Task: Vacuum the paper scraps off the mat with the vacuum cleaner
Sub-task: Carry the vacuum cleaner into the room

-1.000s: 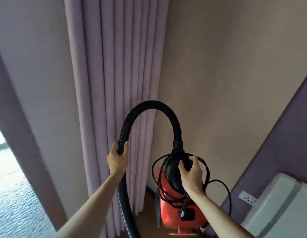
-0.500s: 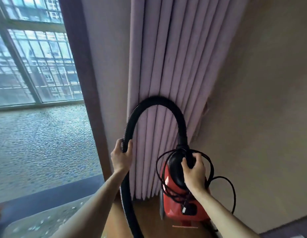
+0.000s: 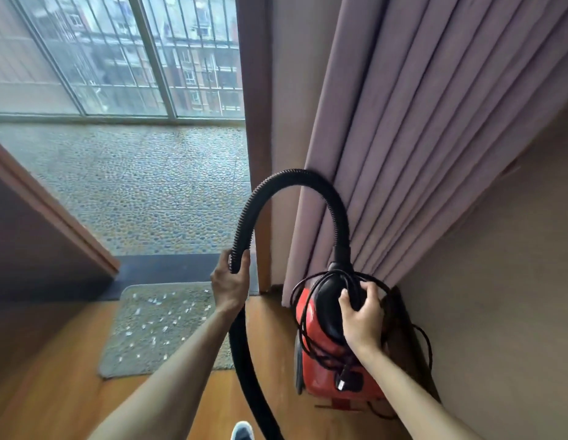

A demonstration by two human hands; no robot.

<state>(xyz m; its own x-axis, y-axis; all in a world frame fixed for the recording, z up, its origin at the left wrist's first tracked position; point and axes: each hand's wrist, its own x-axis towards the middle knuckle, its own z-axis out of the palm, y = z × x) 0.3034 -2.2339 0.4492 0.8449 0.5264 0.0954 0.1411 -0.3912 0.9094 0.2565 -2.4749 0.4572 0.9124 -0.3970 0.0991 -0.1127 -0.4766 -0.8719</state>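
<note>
A red vacuum cleaner (image 3: pixel 311 354) hangs in the air at the right, its black power cord (image 3: pixel 303 338) looped around its body. My right hand (image 3: pixel 362 315) grips the black carry handle on top of it. A ribbed black hose (image 3: pixel 289 179) arches up from the body and drops to the left, where my left hand (image 3: pixel 230 282) grips it. A grey mat (image 3: pixel 155 344) lies on the wooden floor at lower left, sprinkled with several white paper scraps (image 3: pixel 155 322).
Mauve curtains (image 3: pixel 403 138) hang along the beige wall on the right. A doorway opens onto a pebbled balcony floor (image 3: pixel 149 185) with a barred window. A wooden door (image 3: pixel 38 233) stands at left. A blue shoe tip (image 3: pixel 242 431) shows at the bottom.
The view has swung left and downward, bringing the mat with scraps, the door and the balcony into sight. Both hands keep their grips on the hose and the handle.
</note>
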